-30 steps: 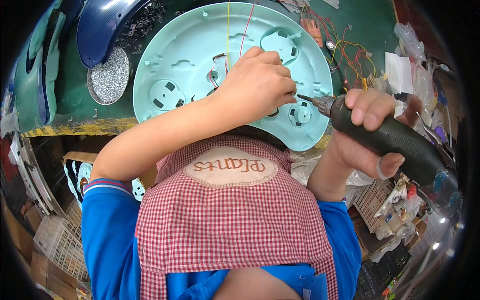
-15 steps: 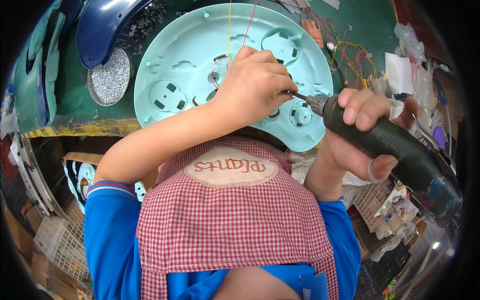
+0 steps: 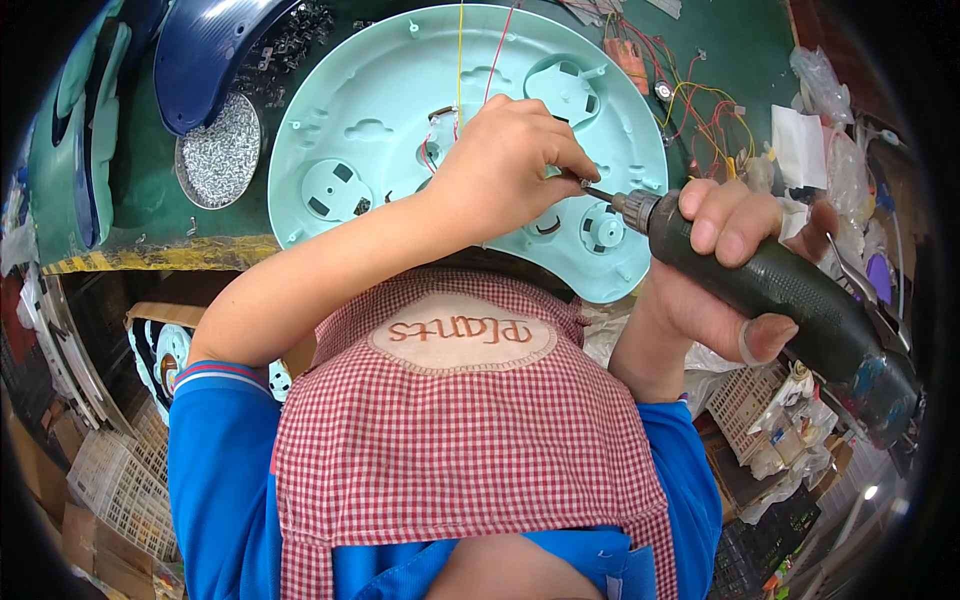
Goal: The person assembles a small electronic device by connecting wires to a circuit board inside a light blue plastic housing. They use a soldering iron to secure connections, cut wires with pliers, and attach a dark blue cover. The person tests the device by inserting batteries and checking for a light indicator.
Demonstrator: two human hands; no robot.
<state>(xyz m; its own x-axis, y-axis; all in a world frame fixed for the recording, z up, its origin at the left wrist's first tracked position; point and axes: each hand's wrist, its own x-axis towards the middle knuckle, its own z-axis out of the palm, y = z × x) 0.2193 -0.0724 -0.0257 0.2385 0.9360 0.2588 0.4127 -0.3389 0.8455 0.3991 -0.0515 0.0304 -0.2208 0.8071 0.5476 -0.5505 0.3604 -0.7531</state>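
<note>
My right hand (image 3: 728, 262) is wrapped round a dark green electric screwdriver (image 3: 775, 285), its bit pointing left. At the bit's tip my left hand (image 3: 520, 160) pinches a small silvery screw (image 3: 585, 184) between thumb and finger. Both hands are above a large pale turquoise plastic shell (image 3: 385, 75) with a curved outline, lying open side up on the table. Inside it are round fittings with black slots, small posts, and a yellow wire (image 3: 460, 60) and a red wire (image 3: 496, 52). My left hand and forearm hide the shell's middle.
A round tin of small silvery screws (image 3: 218, 155) stands left of the shell, beside a dark blue curved plastic part (image 3: 205, 70) and scattered dark metal pieces (image 3: 290, 45). Tangled coloured wires (image 3: 700, 110) lie at the right. The green table (image 3: 130, 205) has a yellow-black front edge.
My left fingers have shifted slightly at the bit's tip, and the small screw now shows there. The screwdriver and the shell have hardly moved.
</note>
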